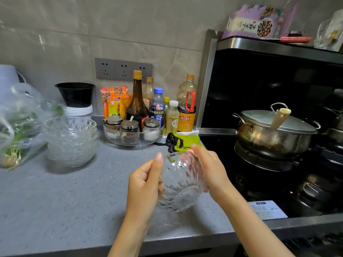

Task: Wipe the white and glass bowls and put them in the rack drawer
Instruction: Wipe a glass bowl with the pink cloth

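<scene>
I hold a cut-glass bowl tilted above the grey counter, near its front edge. My left hand grips its left rim, thumb pointing up. On the bowl's right side my right hand clasps the rim, fingers curled over the top. A stack of several matching glass bowls stands at the back left of the counter. A yellow-green cloth with black trim lies on the counter just behind the held bowl. No white bowl and no rack drawer are in view.
A round glass tray of spice jars and sauce bottles stands against the wall. A plastic bag of greens lies at the far left. To the right is a black stove with a lidded steel pot.
</scene>
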The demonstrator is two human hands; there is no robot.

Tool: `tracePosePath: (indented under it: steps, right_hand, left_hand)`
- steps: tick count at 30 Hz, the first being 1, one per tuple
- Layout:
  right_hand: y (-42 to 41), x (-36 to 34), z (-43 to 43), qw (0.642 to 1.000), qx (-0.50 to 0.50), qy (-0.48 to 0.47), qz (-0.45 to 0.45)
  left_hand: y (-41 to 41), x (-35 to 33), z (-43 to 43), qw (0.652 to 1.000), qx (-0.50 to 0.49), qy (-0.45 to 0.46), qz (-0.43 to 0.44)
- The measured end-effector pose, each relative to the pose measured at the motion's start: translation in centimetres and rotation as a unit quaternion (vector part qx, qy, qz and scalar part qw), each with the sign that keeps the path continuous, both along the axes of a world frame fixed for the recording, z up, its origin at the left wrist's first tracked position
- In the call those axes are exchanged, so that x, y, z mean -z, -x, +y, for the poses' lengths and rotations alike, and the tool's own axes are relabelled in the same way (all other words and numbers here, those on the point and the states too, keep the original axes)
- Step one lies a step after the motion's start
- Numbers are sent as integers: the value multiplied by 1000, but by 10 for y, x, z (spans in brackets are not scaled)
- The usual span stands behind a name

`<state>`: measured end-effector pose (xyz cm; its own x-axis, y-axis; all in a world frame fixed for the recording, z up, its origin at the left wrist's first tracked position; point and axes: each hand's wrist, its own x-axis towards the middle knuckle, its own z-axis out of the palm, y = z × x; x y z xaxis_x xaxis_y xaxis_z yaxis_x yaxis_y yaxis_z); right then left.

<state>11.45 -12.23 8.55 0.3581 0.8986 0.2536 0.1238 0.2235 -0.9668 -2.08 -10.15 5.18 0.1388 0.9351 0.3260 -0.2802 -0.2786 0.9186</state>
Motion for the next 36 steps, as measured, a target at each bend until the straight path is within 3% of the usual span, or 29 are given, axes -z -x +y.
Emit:
tracePosePath:
  steps: [3,7,9,12,14,16,17,19,21,23,25,28,29,30,31,34,36]
  right_hand:
    - [-1,-10,-5,998,36,17,-55]
    - [-4,-19,-8,993,36,3,-115]
    - [-2,-19,-7,985,31,-22,-171]
    - [3,-13,-6,979,28,-65,-194]
    - [7,-3,-6,983,42,-99,-147]
    - [14,12,-7,986,40,-136,-92]
    - [20,22,-7,982,39,-153,-107]
    - [34,38,-8,953,69,-175,-238]
    - [42,47,-8,898,120,-194,-375]
    - [42,46,-5,858,155,-217,-440]
    - [36,40,-2,865,144,-242,-415]
    - [27,31,1,964,53,-190,-180]
    - [28,31,0,974,37,-174,-139]
    - [31,32,-2,970,43,-176,-161]
    - [36,34,-5,952,66,-186,-232]
    - [48,43,-4,841,142,-215,-476]
    - [47,39,0,824,150,-222,-499]
  left_hand:
    - [1,4,7,998,41,-31,32]
    - [5,-7,12,979,-3,-140,145]
    - [3,-17,12,974,10,-152,167]
    - [-4,-25,11,976,25,-149,160]
    - [-4,-24,10,977,-7,-154,151]
    - [-2,-19,12,989,-41,-97,101]
    - [-2,-17,13,994,-56,-59,74]
    - [-3,-11,16,995,-94,-15,40]
    - [-7,-6,14,994,-104,-1,27]
    - [-13,-5,9,996,-85,17,24]
    - [-15,-6,5,995,-93,27,20]
    - [-11,-9,1,992,-125,35,2]
    - [-10,-10,1,991,-130,41,-5]
    - [-11,-9,1,990,-132,45,-12]
    - [-11,-9,2,990,-131,49,-18]
    - [-16,-6,4,993,-106,48,-14]
    - [-18,-5,2,993,-103,49,-15]
